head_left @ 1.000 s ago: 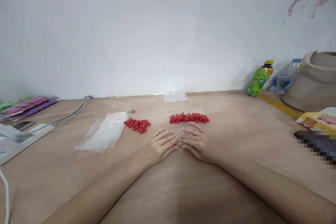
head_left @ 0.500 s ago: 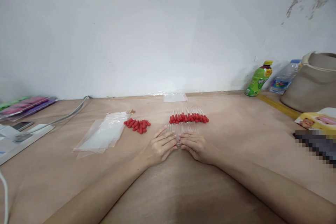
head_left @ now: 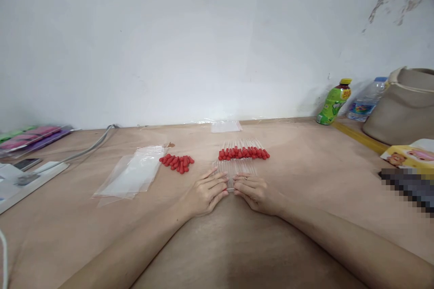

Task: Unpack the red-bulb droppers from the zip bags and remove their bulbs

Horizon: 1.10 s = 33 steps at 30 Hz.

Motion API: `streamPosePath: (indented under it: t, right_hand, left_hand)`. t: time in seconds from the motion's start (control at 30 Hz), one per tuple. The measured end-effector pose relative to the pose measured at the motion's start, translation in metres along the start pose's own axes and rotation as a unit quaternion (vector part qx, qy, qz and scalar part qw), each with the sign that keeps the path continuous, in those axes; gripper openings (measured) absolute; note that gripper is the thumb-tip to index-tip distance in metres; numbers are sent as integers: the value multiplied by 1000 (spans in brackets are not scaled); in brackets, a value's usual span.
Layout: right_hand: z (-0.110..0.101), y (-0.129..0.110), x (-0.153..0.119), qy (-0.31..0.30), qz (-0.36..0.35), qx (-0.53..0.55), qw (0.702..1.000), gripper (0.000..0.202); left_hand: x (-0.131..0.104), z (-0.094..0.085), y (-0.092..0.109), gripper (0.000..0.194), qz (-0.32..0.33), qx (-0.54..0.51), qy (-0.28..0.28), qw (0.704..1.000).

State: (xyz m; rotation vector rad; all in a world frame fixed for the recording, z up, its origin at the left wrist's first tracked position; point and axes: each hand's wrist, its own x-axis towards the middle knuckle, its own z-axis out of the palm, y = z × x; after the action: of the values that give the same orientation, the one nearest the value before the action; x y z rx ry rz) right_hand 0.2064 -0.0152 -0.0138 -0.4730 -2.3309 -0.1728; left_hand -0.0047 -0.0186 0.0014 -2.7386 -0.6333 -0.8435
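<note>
My left hand [head_left: 208, 193] is closed around a red rubber bulb [head_left: 226, 189], of which only a sliver shows at the fingertips. Opposite it, my right hand [head_left: 255, 193] pinches a thin clear tube [head_left: 231, 189] that lies crosswise between the two hands and meets the bulb. Just beyond the fingers lies a row of bare clear tubes [head_left: 233, 167], partly hidden by both hands. Behind that row, several droppers with red bulbs [head_left: 243, 152] lie side by side, tubes pointing to the wall. A pile of loose red bulbs [head_left: 178, 162] sits left of the tubes.
Clear zip bags [head_left: 132, 174] lie left of the bulbs; another bag [head_left: 226, 126] lies by the wall. A power strip [head_left: 37, 185] with a grey cable is far left. A green bottle [head_left: 334, 104], water bottle [head_left: 368, 99] and beige bin [head_left: 403, 104] stand right.
Both hands stay together in nearly the same spot. The fingers shift very slightly, and the crosswise tube shows a little more clearly between them.
</note>
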Motion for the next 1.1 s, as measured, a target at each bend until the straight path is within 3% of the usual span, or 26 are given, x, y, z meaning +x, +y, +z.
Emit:
streamPosePath:
  t: [0.37, 0.67, 0.73, 0.83, 0.9, 0.97, 1.1]
  right_hand:
    - [0, 3, -8, 47, -44, -30, 997, 16]
    - [-4, 7, -11, 41, -65, -45, 996, 21]
    - [-6, 10, -14, 46, -55, -45, 996, 22]
    - [-11, 17, -14, 75, 18, -66, 995, 21]
    - [-13, 20, -12, 89, 85, -103, 987, 18]
    - [-13, 23, -8, 89, 138, -133, 977, 20]
    - [-8, 27, 0, 86, 207, -118, 967, 25]
  left_hand:
    - [-3, -5, 1, 14, 13, 20, -9, 1000]
    - [-6, -5, -1, 13, 26, 46, -15, 999]
    - [-10, -7, -3, 11, -5, 34, -10, 999]
    - [-18, -12, -5, 12, -111, -10, -16, 994]
    - [-20, -16, -4, 10, -195, -49, -52, 978]
    - [-19, -17, -2, 22, -255, -80, -93, 959]
    - [-13, -16, -3, 39, -296, -116, -125, 940]
